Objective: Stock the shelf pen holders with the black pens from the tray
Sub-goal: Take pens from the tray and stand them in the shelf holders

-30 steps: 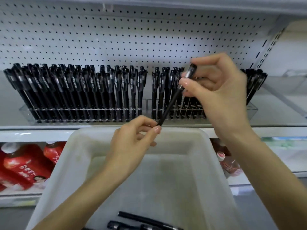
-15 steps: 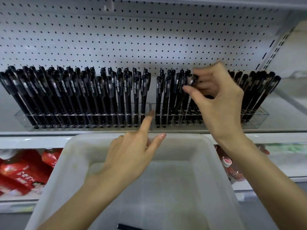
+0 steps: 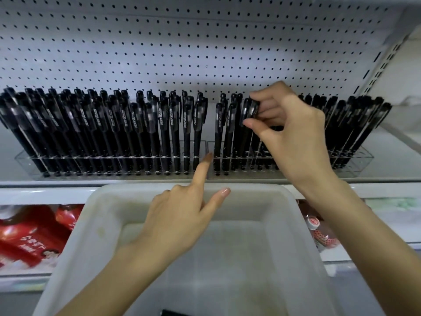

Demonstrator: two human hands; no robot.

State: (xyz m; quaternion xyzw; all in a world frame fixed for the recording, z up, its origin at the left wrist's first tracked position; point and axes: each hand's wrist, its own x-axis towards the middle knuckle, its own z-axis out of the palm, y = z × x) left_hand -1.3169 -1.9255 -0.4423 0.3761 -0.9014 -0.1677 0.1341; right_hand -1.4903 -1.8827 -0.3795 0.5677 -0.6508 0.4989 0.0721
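Two clear pen holders stand side by side on the shelf, the left holder [image 3: 27, 161] and the right holder [image 3: 362, 160], both packed with upright black pens [image 3: 164, 126]. My right hand [image 3: 293, 135] pinches the cap end of one black pen [image 3: 253, 110] standing in the right holder. My left hand [image 3: 182, 215] hovers over the white tray [image 3: 91, 213], holding nothing, index finger pointing up at the gap between the holders. One pen tip [image 3: 169, 313] shows at the tray's bottom edge.
A white pegboard [image 3: 182, 46] backs the shelf. Red packaged goods [image 3: 29, 236] sit on the lower shelf at left, and a bottle with a red cap [image 3: 319, 231] at right. The shelf's front rail [image 3: 45, 192] runs just behind the tray.
My left hand let go of the pen's lower end and opened. My right hand carried the pen from above the tray into the right holder, where it now stands upright.
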